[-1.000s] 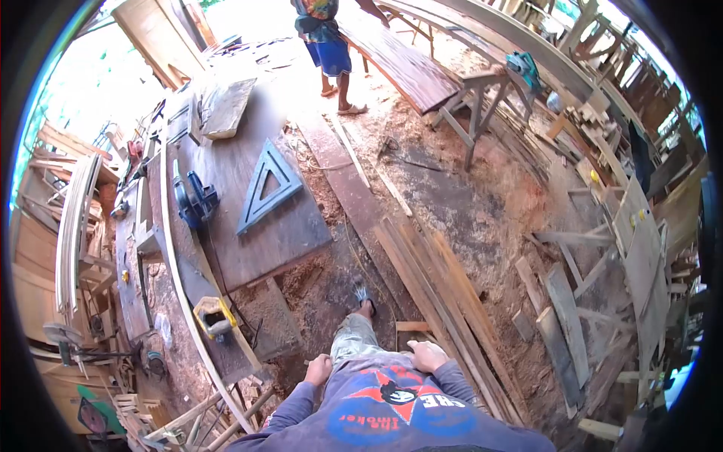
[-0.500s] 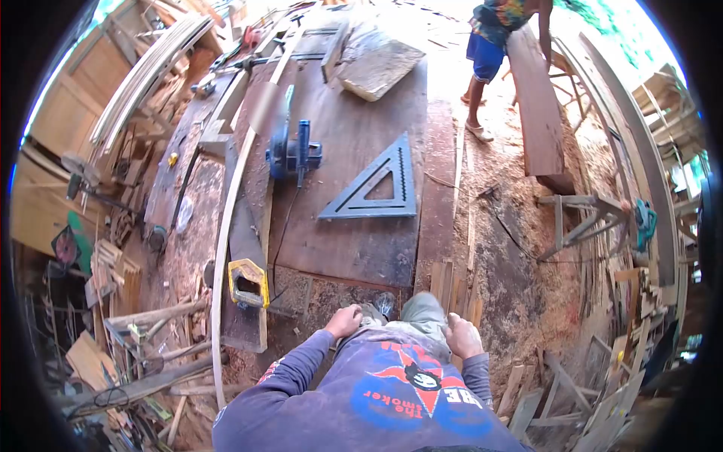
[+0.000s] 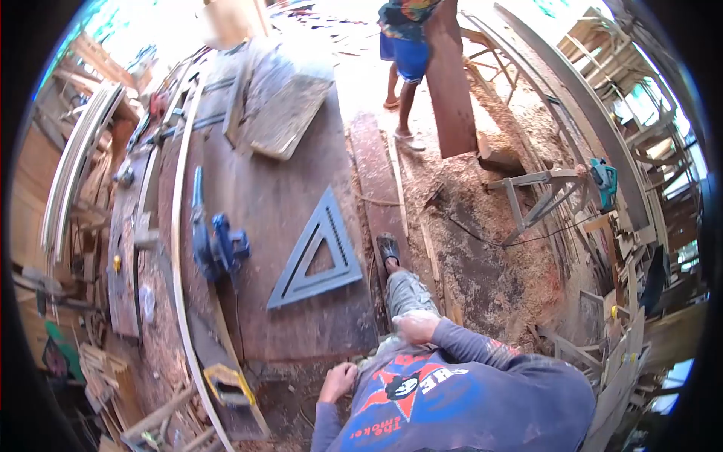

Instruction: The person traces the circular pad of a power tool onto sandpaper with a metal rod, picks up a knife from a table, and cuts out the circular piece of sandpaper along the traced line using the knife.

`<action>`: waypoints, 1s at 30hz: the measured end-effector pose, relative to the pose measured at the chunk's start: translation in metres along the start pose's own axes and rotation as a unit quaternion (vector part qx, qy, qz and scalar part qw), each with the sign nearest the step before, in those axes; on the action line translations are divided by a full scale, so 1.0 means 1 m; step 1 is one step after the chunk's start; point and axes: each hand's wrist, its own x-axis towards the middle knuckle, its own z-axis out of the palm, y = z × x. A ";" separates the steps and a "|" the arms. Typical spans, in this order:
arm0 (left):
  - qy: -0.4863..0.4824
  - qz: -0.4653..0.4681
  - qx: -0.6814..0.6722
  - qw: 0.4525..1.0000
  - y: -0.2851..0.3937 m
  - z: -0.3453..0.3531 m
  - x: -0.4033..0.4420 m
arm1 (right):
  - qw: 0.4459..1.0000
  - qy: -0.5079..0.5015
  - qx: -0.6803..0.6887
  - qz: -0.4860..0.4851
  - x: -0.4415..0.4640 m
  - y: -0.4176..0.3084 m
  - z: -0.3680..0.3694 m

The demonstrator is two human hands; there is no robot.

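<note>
My left hand [image 3: 339, 381] hangs low in front of my shirt, fingers curled, with nothing visible in it. My right hand [image 3: 418, 328] is curled at the thigh of my shorts [image 3: 409, 294], somewhat blurred. Neither touches a tool. Ahead lies a large wooden panel [image 3: 301, 331] bearing a blue-grey triangular square [image 3: 320, 290]. To its left sits a blue blower-like power tool [image 3: 216, 248] with a long nozzle. Nearest my left hand at the left is a handsaw's yellow handle [image 3: 230, 386]. My sandalled foot [image 3: 388, 248] is beside the panel's right edge.
A thick offcut [image 3: 294, 117] lies on the panel's far end. Another person [image 3: 410, 45] stands ahead, holding a long plank [image 3: 452, 98]. At right are a wooden trestle [image 3: 538, 192], a teal power tool [image 3: 604, 183] and a cord. Sawdust and scrap wood cover the ground.
My view has turned and shifted right, so the panel and tools appear further left. My right leg has stepped forward. Both hands have swung, and the other person's plank now stands more upright.
</note>
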 end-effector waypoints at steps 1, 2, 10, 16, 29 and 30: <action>-0.002 0.004 -0.041 0.999 0.003 0.001 0.008 | 0.999 0.009 0.025 -0.024 0.015 0.007 -0.012; -0.005 0.006 -0.080 0.997 0.005 0.001 0.016 | 0.999 -0.004 0.026 -0.032 0.025 0.008 -0.031; -0.001 0.003 -0.183 0.983 0.170 -0.024 0.096 | 0.995 -0.079 0.030 -0.055 0.117 0.120 -0.132; 0.289 0.039 0.050 0.955 0.263 -0.073 0.191 | 0.992 0.101 0.027 0.068 0.099 0.265 -0.258; 0.007 -0.105 0.196 0.975 0.297 -0.071 0.275 | 0.901 0.131 0.187 0.369 -0.047 0.365 -0.299; 0.003 -0.105 0.199 0.974 0.299 -0.073 0.278 | 0.895 0.134 0.193 0.380 -0.049 0.360 -0.286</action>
